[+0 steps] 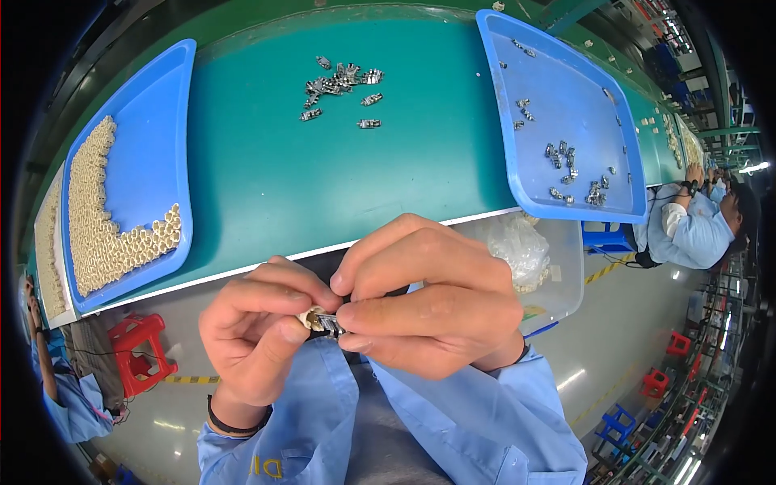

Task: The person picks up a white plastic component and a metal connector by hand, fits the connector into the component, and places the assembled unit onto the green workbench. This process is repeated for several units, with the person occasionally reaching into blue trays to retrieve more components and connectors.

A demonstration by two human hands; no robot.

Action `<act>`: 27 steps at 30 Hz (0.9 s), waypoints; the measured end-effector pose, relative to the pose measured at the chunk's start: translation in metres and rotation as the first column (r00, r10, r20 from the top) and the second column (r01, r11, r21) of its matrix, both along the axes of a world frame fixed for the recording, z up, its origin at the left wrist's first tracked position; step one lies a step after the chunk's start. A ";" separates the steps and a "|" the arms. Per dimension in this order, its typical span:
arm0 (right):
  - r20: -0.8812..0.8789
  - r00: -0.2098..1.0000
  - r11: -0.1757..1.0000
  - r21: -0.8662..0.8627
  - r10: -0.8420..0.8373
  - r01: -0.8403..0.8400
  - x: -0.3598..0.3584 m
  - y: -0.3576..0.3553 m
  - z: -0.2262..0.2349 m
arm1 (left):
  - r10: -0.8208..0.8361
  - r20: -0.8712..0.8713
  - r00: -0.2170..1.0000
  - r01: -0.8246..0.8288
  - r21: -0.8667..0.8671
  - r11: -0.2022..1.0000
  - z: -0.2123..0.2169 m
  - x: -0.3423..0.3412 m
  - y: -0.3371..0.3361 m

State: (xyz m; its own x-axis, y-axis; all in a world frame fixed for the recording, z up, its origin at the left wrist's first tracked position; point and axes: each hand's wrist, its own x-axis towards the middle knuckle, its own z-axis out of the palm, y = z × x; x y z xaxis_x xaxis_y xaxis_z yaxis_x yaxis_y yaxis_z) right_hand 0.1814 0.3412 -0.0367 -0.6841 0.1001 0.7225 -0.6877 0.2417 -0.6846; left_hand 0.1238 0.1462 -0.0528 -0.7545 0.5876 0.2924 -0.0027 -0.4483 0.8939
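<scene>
My left hand [252,333] pinches a small cream-coloured hollow part [307,316] between thumb and fingers, in front of my chest and just off the table's near edge. Closed on a small silvery metal fitting [328,324], my right hand [440,301] holds it against the cream part's open side. Fingertips hide much of both pieces, so how deep the fitting sits cannot be told. A loose cluster of similar metal fittings [343,82] lies on the green tabletop [347,174] beyond my hands.
At left, a blue tray [187,153] holds many cream parts [101,234] in packed rows. Another blue tray [517,174], at right, has scattered metal fittings. Below it stands a clear bin [572,279] with a plastic bag [517,250]. A red stool [137,352] and co-workers flank me.
</scene>
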 end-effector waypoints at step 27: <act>0.083 0.974 0.953 0.237 -0.212 0.187 0.001 0.000 -0.017 | 0.022 0.372 0.928 -0.030 0.016 0.999 -0.017 -0.001 0.006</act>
State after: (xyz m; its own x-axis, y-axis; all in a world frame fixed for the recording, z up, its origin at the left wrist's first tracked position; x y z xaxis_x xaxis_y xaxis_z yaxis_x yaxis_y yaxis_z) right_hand 0.1824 0.3413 -0.0532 -0.7409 0.0851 0.6662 -0.5357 0.5235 -0.6625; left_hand 0.1228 0.1522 -0.0696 -0.8262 0.5634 -0.0003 -0.3215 -0.4712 0.8214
